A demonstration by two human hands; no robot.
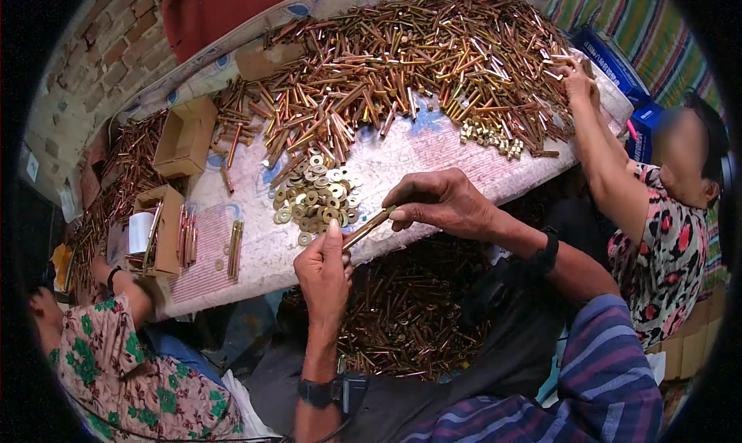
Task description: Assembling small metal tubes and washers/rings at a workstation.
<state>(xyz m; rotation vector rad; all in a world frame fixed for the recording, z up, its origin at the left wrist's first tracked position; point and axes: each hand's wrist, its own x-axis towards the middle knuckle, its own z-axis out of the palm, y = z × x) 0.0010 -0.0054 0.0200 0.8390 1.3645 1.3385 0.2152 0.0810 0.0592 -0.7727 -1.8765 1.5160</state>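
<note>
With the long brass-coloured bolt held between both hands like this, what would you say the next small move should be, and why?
Probably the left hand should reach forward for one flat round brass washer from the washer pile. The long brass-coloured bolt is pinched at its far end by the right hand, no washer shows on its shank, and the pile lies just beyond the left fingers.

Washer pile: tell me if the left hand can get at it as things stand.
Probably yes: the left hand sits just below the washer pile with bare cloth between, though it is holding one end of a brass bolt.
</note>
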